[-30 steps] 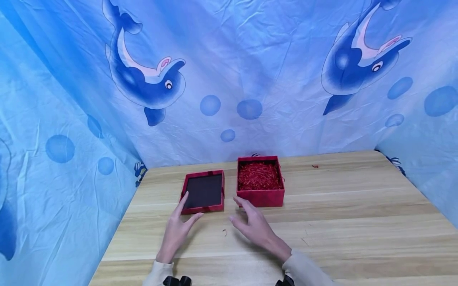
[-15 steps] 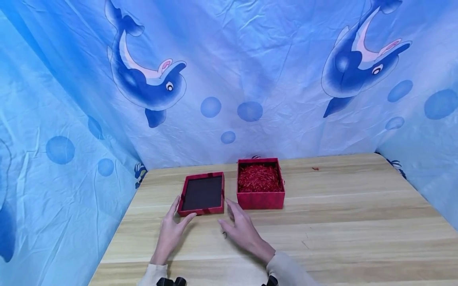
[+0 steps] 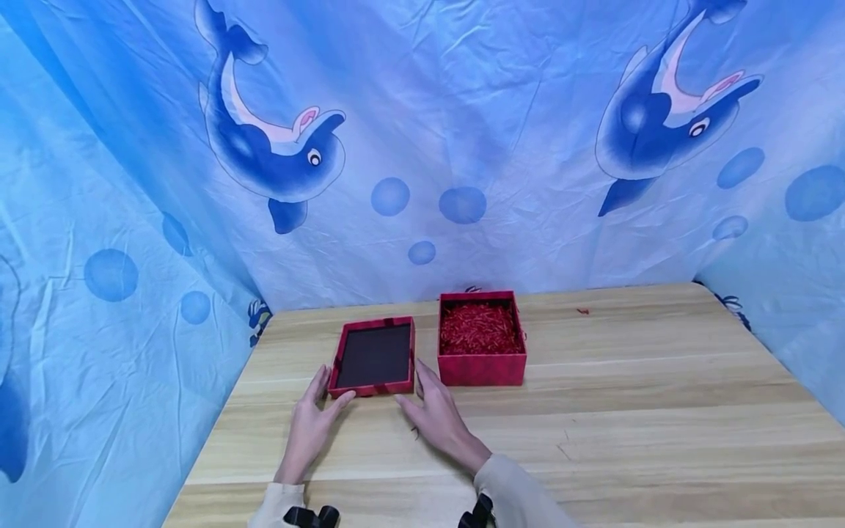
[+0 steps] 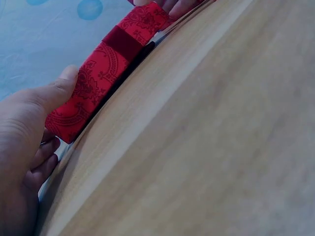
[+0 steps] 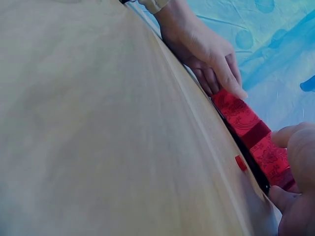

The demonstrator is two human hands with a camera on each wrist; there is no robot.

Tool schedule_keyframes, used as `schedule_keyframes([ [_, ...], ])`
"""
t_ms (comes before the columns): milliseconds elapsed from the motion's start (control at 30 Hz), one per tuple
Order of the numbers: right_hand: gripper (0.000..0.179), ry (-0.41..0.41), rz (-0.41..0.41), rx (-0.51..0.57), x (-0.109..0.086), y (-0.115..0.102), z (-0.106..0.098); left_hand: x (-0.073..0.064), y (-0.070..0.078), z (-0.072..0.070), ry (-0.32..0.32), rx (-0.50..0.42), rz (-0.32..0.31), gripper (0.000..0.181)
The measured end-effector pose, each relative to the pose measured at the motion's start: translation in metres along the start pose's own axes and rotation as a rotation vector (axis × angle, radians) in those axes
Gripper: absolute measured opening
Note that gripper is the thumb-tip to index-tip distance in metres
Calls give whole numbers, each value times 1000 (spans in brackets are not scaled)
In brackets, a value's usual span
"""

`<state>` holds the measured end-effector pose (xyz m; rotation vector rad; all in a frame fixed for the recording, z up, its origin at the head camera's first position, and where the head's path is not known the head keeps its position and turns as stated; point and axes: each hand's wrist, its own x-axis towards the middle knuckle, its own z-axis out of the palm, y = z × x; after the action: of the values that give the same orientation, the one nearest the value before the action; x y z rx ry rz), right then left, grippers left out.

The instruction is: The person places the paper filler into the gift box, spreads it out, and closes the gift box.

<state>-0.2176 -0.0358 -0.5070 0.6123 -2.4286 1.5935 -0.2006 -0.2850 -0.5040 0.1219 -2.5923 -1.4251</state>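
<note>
A shallow red box lid [image 3: 376,356] lies with its dark hollow side facing up, left of centre on the table. At its front left corner my left hand [image 3: 309,433] grips the edge, thumb against the patterned front wall and fingers round the side. My right hand [image 3: 439,418] holds the front right corner, thumb in front and fingers along the right wall. The left wrist view shows the lid's red paisley side [image 4: 96,81] with a dark ribbon band [image 4: 122,43] across it. A dark strip shows under the lid's lower edge in both wrist views.
Right of the lid stands a deeper red box [image 3: 482,370] filled with red shredded paper [image 3: 480,328]. Small red scraps lie on the wooden table [image 3: 634,411], one scrap [image 5: 240,163] near the lid's front. A blue dolphin-print curtain [image 3: 449,132] hangs behind.
Both hands have moved left, from open beside the lid to holding its two front corners. The right hand came across from in front of the deeper box. The lid and box stay in place.
</note>
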Motion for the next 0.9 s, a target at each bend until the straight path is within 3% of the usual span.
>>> schedule_keyframes([
  [600,76,18,34,-36,10,1,13,2,-3,1,34,109,50,81],
  [900,71,53,26,-39,11,1,13,2,-3,2,59,76,81,71],
])
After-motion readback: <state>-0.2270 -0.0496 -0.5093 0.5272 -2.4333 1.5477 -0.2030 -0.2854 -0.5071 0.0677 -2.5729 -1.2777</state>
